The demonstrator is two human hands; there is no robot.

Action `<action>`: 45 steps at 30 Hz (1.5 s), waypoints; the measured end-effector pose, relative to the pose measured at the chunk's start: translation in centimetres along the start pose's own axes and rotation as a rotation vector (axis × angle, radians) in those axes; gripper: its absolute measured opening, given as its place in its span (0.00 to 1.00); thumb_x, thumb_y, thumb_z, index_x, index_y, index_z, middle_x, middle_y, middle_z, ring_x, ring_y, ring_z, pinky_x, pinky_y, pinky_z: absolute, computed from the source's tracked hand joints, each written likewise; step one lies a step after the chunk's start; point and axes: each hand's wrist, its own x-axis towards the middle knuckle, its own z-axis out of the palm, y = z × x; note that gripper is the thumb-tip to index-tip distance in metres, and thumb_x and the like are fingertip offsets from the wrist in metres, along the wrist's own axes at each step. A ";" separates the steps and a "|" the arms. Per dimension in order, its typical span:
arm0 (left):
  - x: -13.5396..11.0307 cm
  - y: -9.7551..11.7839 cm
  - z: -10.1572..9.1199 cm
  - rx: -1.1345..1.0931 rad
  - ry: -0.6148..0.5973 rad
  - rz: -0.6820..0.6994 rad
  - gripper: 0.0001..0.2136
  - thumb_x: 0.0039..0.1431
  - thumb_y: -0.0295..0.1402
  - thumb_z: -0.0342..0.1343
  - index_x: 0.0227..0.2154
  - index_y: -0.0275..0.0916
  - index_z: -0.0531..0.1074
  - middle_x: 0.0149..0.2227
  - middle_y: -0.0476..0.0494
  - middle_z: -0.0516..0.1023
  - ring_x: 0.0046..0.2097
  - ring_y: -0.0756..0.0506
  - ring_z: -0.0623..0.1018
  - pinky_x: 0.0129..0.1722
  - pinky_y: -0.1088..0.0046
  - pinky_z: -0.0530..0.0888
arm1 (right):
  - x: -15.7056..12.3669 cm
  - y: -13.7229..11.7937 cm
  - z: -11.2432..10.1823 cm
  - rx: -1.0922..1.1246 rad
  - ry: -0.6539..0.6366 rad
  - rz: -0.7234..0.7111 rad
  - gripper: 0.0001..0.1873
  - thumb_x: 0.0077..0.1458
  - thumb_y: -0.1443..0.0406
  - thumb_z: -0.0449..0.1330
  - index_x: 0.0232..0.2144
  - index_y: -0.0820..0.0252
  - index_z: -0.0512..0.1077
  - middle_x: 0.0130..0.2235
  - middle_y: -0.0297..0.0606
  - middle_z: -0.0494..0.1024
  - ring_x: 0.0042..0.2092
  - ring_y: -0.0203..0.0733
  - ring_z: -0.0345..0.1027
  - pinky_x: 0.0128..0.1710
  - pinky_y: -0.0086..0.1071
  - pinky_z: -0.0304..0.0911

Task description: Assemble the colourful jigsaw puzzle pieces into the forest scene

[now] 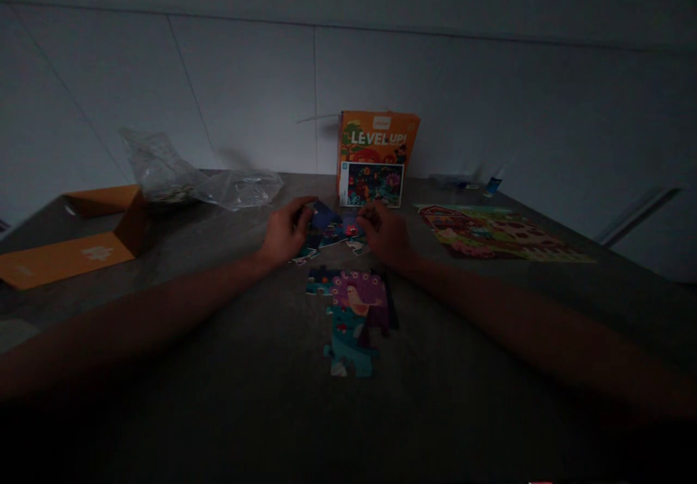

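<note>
In the dim head view both my hands are over a loose pile of jigsaw puzzle pieces (pixel 329 234) at the middle of the table. My left hand (pixel 284 233) is at the pile's left side, thumb and fingers closed on the edge of a dark blue puzzle piece (pixel 325 213). From the right, my right hand (pixel 388 234) pinches a purple-blue puzzle piece (pixel 351 224); its fingertips partly cover it. Nearer to me lies a joined section of puzzle (pixel 353 317), showing a purple many-eyed creature over teal ground.
An orange "LEVEL UP!" box (pixel 380 136) stands at the back, a picture card (pixel 375 185) leaning on it. An assembled farm puzzle (pixel 498 236) lies right. An open orange box part (pixel 70 257) and clear plastic bags (pixel 163 168) are left. A small blue packet (pixel 493 186) sits back right.
</note>
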 end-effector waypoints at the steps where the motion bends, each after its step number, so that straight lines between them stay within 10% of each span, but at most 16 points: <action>1: 0.1 -0.1 0.0 0.016 0.013 -0.012 0.18 0.67 0.36 0.50 0.53 0.35 0.76 0.36 0.41 0.82 0.34 0.45 0.78 0.36 0.70 0.74 | 0.0 0.0 0.0 0.005 0.004 -0.017 0.02 0.57 0.68 0.60 0.35 0.57 0.71 0.32 0.35 0.77 0.32 0.39 0.69 0.37 0.32 0.64; 11: -0.5 0.5 0.2 -0.187 -0.343 0.211 0.22 0.65 0.45 0.58 0.55 0.36 0.74 0.32 0.47 0.79 0.35 0.47 0.78 0.39 0.72 0.75 | -0.6 -0.6 0.2 -0.003 -0.067 -0.264 0.04 0.60 0.65 0.65 0.34 0.57 0.72 0.33 0.36 0.79 0.37 0.42 0.73 0.41 0.36 0.67; 27: -0.2 0.6 0.3 -0.015 -0.442 0.211 0.21 0.64 0.52 0.56 0.29 0.37 0.75 0.27 0.49 0.75 0.30 0.48 0.73 0.30 0.73 0.66 | -0.6 -0.5 0.5 0.054 -0.152 -0.302 0.05 0.64 0.63 0.62 0.35 0.56 0.73 0.34 0.36 0.80 0.37 0.42 0.75 0.42 0.35 0.69; 36: -0.1 0.9 0.3 0.126 -0.584 0.410 0.20 0.58 0.49 0.66 0.43 0.37 0.79 0.41 0.39 0.80 0.47 0.37 0.79 0.51 0.59 0.73 | -0.5 -0.3 0.5 0.003 -0.264 -0.366 0.03 0.61 0.69 0.60 0.38 0.58 0.73 0.35 0.38 0.80 0.38 0.42 0.73 0.41 0.35 0.66; 45: -0.4 0.9 0.4 0.219 -0.558 0.474 0.30 0.53 0.59 0.65 0.43 0.34 0.78 0.42 0.35 0.77 0.47 0.35 0.77 0.51 0.57 0.74 | -0.6 -0.8 -0.1 -0.092 -0.193 -0.426 0.04 0.61 0.68 0.58 0.35 0.56 0.73 0.34 0.38 0.79 0.38 0.43 0.72 0.44 0.38 0.64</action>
